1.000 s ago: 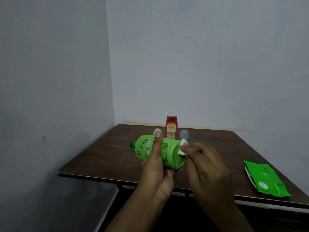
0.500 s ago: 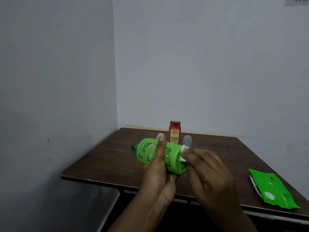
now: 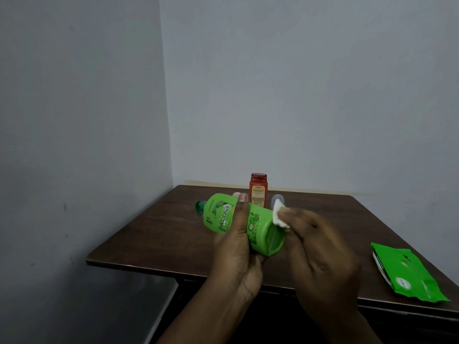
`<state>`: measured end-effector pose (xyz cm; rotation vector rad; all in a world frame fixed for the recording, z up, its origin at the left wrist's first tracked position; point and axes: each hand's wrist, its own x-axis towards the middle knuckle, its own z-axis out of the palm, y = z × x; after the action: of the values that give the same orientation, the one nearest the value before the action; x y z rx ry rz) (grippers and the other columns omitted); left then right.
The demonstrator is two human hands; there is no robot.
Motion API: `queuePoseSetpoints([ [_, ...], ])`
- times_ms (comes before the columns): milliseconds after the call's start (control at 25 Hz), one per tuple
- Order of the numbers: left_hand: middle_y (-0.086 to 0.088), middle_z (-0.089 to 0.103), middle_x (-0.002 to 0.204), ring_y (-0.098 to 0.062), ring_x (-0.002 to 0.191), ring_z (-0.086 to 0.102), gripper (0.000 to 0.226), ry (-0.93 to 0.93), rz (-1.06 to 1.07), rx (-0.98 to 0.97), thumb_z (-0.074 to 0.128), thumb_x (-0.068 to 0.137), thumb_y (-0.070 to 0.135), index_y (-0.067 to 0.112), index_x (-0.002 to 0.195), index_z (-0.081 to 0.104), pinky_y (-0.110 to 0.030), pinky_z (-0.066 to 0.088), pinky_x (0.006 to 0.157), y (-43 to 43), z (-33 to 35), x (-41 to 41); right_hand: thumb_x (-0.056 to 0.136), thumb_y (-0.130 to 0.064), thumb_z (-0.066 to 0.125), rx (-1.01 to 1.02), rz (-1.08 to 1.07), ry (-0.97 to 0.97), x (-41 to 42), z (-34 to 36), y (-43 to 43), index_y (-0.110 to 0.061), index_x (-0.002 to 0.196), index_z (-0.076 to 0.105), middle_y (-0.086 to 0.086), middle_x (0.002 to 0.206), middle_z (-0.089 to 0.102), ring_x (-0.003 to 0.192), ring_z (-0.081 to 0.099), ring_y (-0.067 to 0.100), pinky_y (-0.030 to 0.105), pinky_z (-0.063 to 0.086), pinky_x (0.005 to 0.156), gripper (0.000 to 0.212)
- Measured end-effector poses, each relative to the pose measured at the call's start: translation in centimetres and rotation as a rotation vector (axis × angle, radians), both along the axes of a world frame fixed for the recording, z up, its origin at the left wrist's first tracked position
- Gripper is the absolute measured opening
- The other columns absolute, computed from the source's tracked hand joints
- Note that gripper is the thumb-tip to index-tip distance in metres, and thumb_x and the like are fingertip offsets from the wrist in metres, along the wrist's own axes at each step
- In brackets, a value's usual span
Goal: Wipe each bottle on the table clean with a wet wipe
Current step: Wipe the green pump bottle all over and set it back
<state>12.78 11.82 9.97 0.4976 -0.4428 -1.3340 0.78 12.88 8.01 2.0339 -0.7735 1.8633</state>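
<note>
Item logged: my left hand [image 3: 238, 247] gripped the green shampoo bottle [image 3: 238, 224] sideways above the table's [image 3: 149, 234] front edge, my right hand [image 3: 320, 254] pinching the wet wipe [image 3: 278, 216] against its base; next, probably rotating it.

The scene is lit dimly and evenly, and no lamp or window is seen. The two walls [image 3: 298, 95] are rendered in a flat grey-blue tone, the left one a little darker toward the lower corner. A deep shadow is found under the table [image 3: 154, 234], where almost no detail can be read. No strong glare is noticed; only a weak sheen is given by the green bottle [image 3: 263, 227] and the green packet [image 3: 409, 274]. The right hand [image 3: 320, 254] is softened by motion blur at its fingers. Fine print on labels is not resolved. Slight wide-angle bending is visible at the wall corner line.
</note>
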Motion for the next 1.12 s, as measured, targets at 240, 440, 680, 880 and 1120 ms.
queuePoseSetpoints([
  [240, -0.014, 0.075, 0.122, -0.031, 0.097, 0.075, 0.059, -0.047, 0.052, 0.010, 0.082, 0.082, 0.036, 0.015, 0.135, 0.066, -0.043, 0.064, 0.074, -1.5, -1.1, -0.2, 0.095, -0.012, 0.056, -0.150, 0.002, 0.373, 0.1, -2.5, 0.5, 0.006, 0.107, 0.072, 0.019, 0.112, 0.068, 0.102, 0.065, 0.030, 0.032, 0.048, 0.096, 0.026],
  [440, -0.006, 0.067, 0.140, -0.034, 0.126, 0.065, 0.060, -0.181, 0.125, -0.072, 0.081, 0.086, 0.034, 0.030, 0.142, 0.059, -0.059, 0.052, 0.103, -2.9, -3.0, -0.6, 0.096, -0.009, 0.054, -0.174, -0.166, 0.304, -1.9, -1.8, -1.4, 0.002, 0.108, 0.073, 0.018, 0.107, 0.070, 0.102, 0.062, 0.025, 0.028, 0.043, 0.102, 0.025],
  [680, -0.005, 0.072, 0.127, -0.027, 0.108, 0.075, 0.069, -0.377, 0.348, -0.031, 0.087, 0.071, 0.027, 0.021, 0.126, 0.047, -0.053, 0.060, 0.094, -5.7, -4.8, 0.9, 0.080, 0.005, 0.059, -0.029, -0.102, 0.461, -1.4, -5.6, -5.6, 0.004, 0.109, 0.072, 0.017, 0.114, 0.069, 0.102, 0.061, 0.027, 0.027, 0.039, 0.102, 0.032],
  [880, -0.003, 0.076, 0.106, -0.025, 0.091, 0.078, 0.074, -0.532, 0.377, -0.046, 0.098, 0.060, 0.032, 0.027, 0.116, 0.050, -0.051, 0.064, 0.081, -7.9, -6.2, 2.4, 0.083, 0.003, 0.063, 0.053, 0.059, 0.482, -1.4, -5.1, -6.5, 0.002, 0.109, 0.072, 0.012, 0.108, 0.068, 0.097, 0.061, 0.023, 0.027, 0.044, 0.092, 0.028],
  [1120, 0.007, 0.076, 0.099, -0.019, 0.088, 0.077, 0.065, -0.716, 0.397, -0.108, 0.098, 0.060, 0.032, 0.037, 0.106, 0.052, -0.051, 0.064, 0.078, -10.9, -7.5, 3.4, 0.079, 0.008, 0.068, 0.017, 0.078, 0.518, -1.0, -7.7, -9.0, 0.003, 0.113, 0.071, 0.015, 0.115, 0.067, 0.097, 0.065, 0.028, 0.033, 0.050, 0.088, 0.034],
])
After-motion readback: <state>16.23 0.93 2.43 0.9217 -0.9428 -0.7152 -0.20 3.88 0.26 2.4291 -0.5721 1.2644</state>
